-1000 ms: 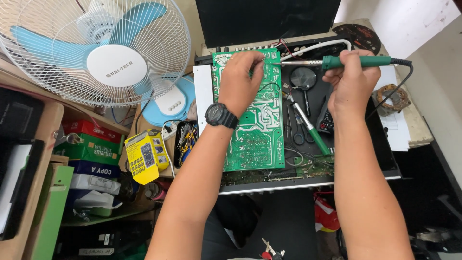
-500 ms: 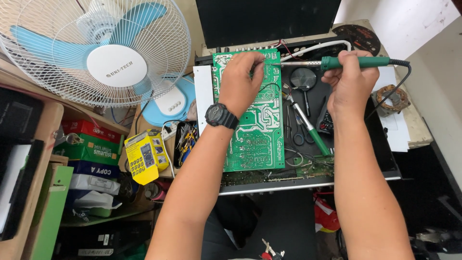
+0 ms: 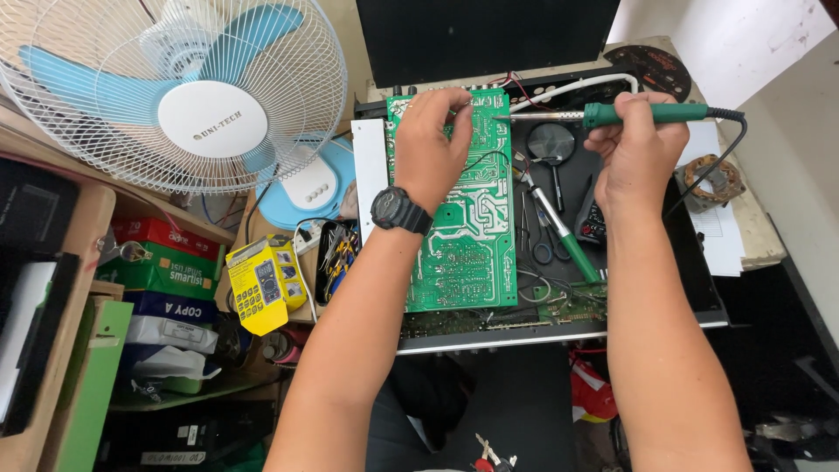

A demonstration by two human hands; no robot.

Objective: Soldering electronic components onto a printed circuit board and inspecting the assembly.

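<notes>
Green board [image 3: 461, 232] lies flat in the open black chassis [image 3: 699, 280], mid-bench. L hand [image 3: 428, 153] rests on its top edge, fingers pinched together on sth too small to tell. R hand [image 3: 638, 153] is clamped round the green iron [image 3: 642, 113], tip reaching left to the board's top right corner. Magnifier [image 3: 551, 142], scissors [image 3: 544, 240] & green tool [image 3: 568, 236] lie betw. board & R wrist. Fan [image 3: 175, 96] stands far left, yellow meter [image 3: 262, 281] below it.

Bright, even daylight—soft shadows, sharp focus, perhaps slight wide-angle bowing at edges.
</notes>
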